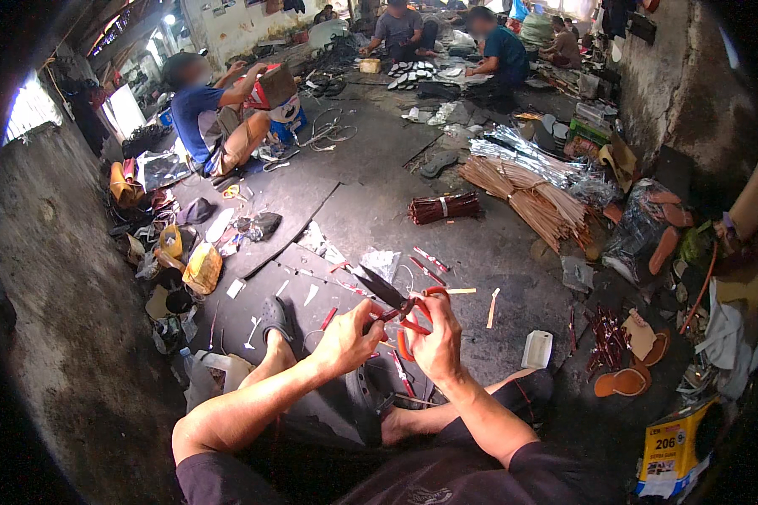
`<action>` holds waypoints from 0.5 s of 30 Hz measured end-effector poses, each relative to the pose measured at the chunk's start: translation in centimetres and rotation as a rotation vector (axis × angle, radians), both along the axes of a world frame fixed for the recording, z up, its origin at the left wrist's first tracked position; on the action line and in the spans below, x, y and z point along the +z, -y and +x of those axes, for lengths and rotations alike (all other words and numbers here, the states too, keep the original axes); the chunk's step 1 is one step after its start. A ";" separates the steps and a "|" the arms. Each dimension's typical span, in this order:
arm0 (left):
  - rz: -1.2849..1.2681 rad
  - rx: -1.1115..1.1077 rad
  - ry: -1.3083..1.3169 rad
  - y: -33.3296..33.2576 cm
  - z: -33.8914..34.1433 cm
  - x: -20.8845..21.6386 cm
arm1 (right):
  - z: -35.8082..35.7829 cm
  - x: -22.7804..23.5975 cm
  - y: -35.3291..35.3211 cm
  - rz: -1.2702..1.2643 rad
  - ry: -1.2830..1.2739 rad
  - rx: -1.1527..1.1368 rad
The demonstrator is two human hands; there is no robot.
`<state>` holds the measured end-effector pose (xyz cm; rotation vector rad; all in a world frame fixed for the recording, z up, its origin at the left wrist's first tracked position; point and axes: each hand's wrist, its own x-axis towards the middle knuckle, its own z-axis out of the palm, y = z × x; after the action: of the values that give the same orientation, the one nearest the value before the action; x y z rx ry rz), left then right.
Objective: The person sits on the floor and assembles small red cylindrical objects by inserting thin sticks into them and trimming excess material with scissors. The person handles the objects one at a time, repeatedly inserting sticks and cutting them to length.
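The person's right fingers (444, 326) partly hide the orange scissor handles (435, 291).

Dark short-sleeved shirt (379, 486), small faint print (430, 497) on its front, dark rounded clogs (275, 316)

The scissors (386, 292) have orange-red handles (403, 345) and dark blades (377, 284).

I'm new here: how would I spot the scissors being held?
Start with the dark floor, then find the wearer's right hand above it. That hand grips the scissors. Dark blades and orange loops set them apart from the thin red strips below.
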<state>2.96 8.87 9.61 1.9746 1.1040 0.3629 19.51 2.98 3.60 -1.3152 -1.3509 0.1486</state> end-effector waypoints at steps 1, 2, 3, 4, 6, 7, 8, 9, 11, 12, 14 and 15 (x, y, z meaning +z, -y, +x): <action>0.020 -0.012 0.021 0.0 0.0 -0.1 | -0.2 -0.1 0.0 -0.010 -0.017 0.001; 0.039 -0.020 0.041 0.1 -0.2 -0.4 | -0.4 -0.2 0.0 -0.020 -0.035 0.006; 0.058 -0.029 0.062 0.1 -0.3 -0.6 | -0.6 -0.2 0.0 -0.031 -0.052 0.010; 0.062 -0.035 0.063 0.0 -0.3 -0.7 | -0.6 0.1 0.0 -0.018 -0.030 0.005; 0.061 -0.051 0.063 0.0 -0.4 -1.0 | -0.7 -0.3 0.1 -0.056 -0.095 0.012; 0.080 -0.056 0.060 0.1 -0.6 -1.0 | -0.7 -0.4 0.2 -0.075 -0.128 0.015; 0.097 -0.065 0.058 0.1 -0.6 -1.0 | -0.8 -0.4 0.5 -0.108 -0.159 0.013; 0.115 -0.075 0.056 0.1 -0.6 -1.1 | -0.8 -0.8 0.5 -0.134 -0.211 0.024; 0.093 -0.072 0.039 0.3 -0.5 -0.8 | -0.8 -1.6 0.4 -0.184 -0.316 0.047; 0.084 -0.070 0.030 0.4 -0.4 -0.6 | -0.7 -1.6 0.4 -0.205 -0.350 0.062; 0.079 -0.076 0.017 0.4 -0.3 -0.6 | -0.5 -1.7 0.2 -0.249 -0.420 0.092; 0.076 -0.079 0.010 0.4 -0.3 -0.6 | -0.4 -1.7 0.2 -0.243 -0.445 0.100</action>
<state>2.64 8.50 8.99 2.0746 1.0161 0.3776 19.10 2.80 1.93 -1.3158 -1.0368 0.6533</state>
